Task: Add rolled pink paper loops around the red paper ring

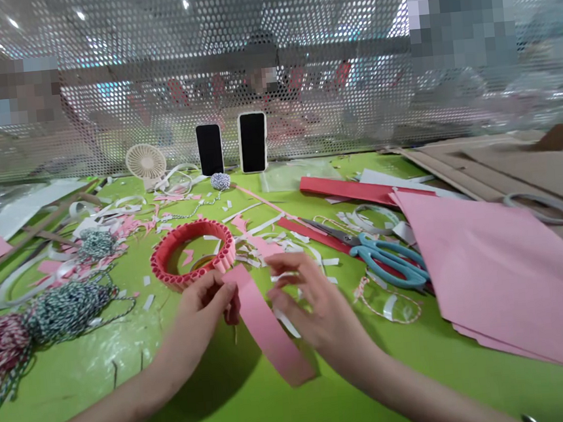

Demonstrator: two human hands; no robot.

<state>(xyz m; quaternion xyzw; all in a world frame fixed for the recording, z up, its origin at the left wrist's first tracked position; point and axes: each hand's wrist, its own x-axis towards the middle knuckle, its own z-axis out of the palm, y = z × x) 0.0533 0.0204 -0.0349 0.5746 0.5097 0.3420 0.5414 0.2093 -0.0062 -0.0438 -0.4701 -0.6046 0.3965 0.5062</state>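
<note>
My left hand [202, 315] pinches the upper end of a pink paper strip [268, 333], which curves down toward me and to the right. Just behind those fingers is a ring of red and pink corrugated or rolled paper [161, 264]; whether the hand touches it I cannot tell. To the right of the strip, my right hand [313, 300] hovers with its thumb and fingers apart and nothing visible between them. Beyond it lie blue-handled scissors [389, 261], tips pointing away to the left. White and pink paper scraps [332, 261] are scattered around.
Pink sheets [504, 277] and brown cardboard [514, 164] cover the right side. Bundled cords [70, 308] lie left. Two phones [210, 150] and a small fan [146, 162] stand before a perforated metal screen [332, 114]. A tape roll [375, 218] sits behind the scissors.
</note>
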